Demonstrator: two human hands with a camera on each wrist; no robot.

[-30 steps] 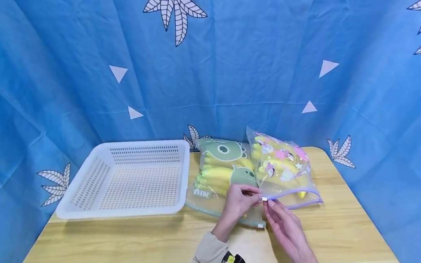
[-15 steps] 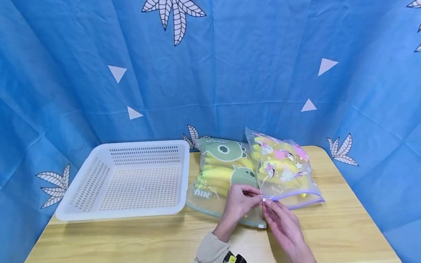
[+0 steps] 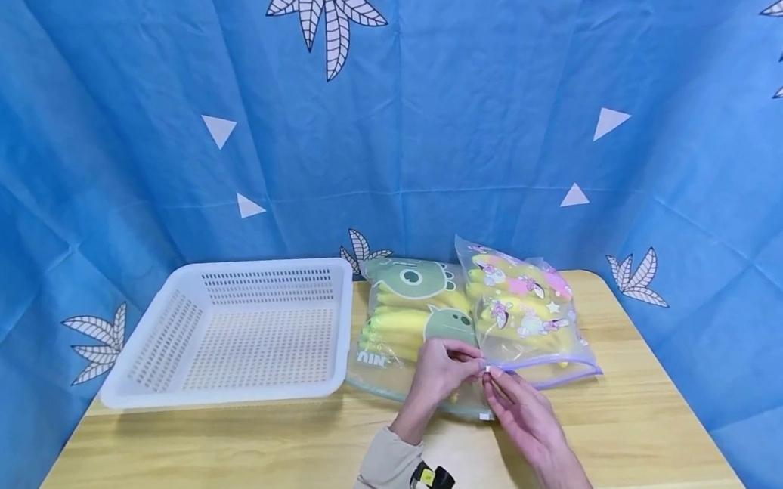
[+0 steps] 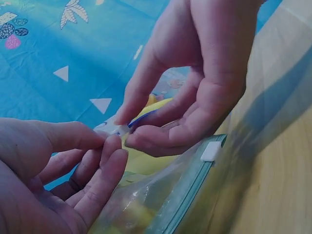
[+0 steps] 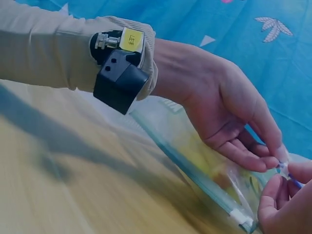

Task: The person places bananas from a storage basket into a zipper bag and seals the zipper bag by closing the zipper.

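A clear zip bag point(image 3: 526, 314) with pink and white cartoon prints and a purple zip edge holds several yellow bananas. My left hand point(image 3: 440, 373) pinches the left corner of its zip edge between thumb and fingers. Right beside it, my right hand point(image 3: 526, 417) pinches the same edge at the small white slider point(image 4: 118, 129). The fingertips of both hands nearly meet there and partly hide the slider. Under my left hand lies a second zip bag point(image 3: 406, 321), printed with green cartoon faces, also with bananas inside. Its green zip edge point(image 4: 187, 192) carries a white slider point(image 4: 211, 151) at the end.
A white perforated plastic basket point(image 3: 341, 332) stands on the left of the wooden table point(image 3: 248, 446). Behind the table hangs a blue curtain point(image 3: 440, 127) with leaf prints. A black wrist camera point(image 5: 119, 80) is strapped at my left sleeve.
Both hands keep their pinch on the purple zip edge and have shifted only very slightly left with the slider. The bags and the basket stay in place.
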